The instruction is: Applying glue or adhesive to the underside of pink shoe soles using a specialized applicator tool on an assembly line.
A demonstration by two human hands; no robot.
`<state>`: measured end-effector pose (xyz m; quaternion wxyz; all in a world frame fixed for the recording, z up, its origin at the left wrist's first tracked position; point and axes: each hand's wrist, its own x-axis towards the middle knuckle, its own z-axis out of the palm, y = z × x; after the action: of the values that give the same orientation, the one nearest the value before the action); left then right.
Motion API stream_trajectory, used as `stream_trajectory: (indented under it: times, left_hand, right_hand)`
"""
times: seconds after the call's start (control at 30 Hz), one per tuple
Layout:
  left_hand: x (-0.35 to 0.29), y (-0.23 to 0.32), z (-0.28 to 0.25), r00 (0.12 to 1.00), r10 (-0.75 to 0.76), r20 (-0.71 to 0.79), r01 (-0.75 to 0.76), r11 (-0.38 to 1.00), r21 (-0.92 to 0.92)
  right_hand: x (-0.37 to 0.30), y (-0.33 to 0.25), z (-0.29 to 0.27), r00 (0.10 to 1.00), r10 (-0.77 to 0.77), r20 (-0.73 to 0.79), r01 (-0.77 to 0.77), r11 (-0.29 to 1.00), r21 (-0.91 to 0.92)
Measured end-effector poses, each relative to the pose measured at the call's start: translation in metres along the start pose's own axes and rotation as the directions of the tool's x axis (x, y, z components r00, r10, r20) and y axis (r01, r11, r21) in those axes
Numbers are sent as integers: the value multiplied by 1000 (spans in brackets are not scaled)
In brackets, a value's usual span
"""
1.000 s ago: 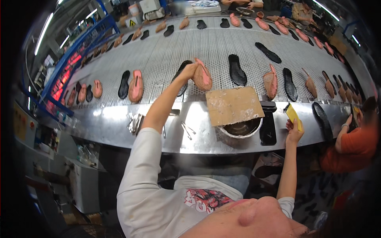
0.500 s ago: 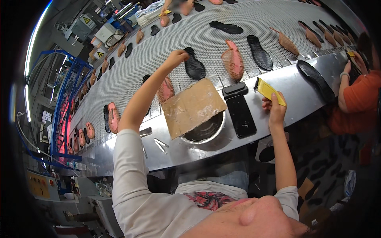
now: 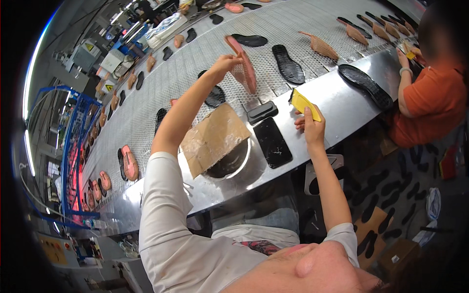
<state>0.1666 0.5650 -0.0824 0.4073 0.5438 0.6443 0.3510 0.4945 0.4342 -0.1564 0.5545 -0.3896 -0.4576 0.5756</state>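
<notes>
My left hand (image 3: 226, 67) is closed on the side of a tan woven shoe upper (image 3: 247, 73) with a pink insole side, tilted up over the mesh conveyor. Under my left forearm lies a black shoe sole (image 3: 215, 96), partly hidden. In my right hand (image 3: 312, 128) is a yellow-handled brush (image 3: 306, 105) with dark bristles, held above the metal ledge. Another black sole (image 3: 288, 65) lies just beyond the brush. Nearer me, a cardboard piece (image 3: 215, 136) partly covers a round metal bowl (image 3: 243, 168) with dark contents.
A black phone (image 3: 272, 142) and a small black case (image 3: 262, 112) lie beside the bowl. The mesh conveyor (image 3: 205, 53) carries several soles and uppers. One large sole (image 3: 365, 87) rests on the metal ledge, near a co-worker in an orange shirt (image 3: 435, 97) at right.
My left hand has moved from beside a black sole to the woven upper, taken hold of it and tilted it up. The view has shifted right; my right hand keeps the brush.
</notes>
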Motion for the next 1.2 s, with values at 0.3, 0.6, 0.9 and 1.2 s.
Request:
stream_trajectory:
  times: [0.3,0.6,0.9,1.2]
  left_hand:
    - [-259,53,-8,976,211,-44,-204,836,-510]
    - [-433,-5,124,946,123,301,230,402,-886]
    - [-456,-13,181,963,245,-110,-89,-95,-991]
    - [-475,-102,81,961,-74,-267,-242,245,-939]
  right_hand:
    - [-20,-22,13,989,-146,18,146,989,-4]
    - [-135,-104,131,626,243,741,-638,706,307]
    - [-174,-83,173,675,153,722,-542,767,344]
    - [-106,-84,120,880,89,467,-233,938,258]
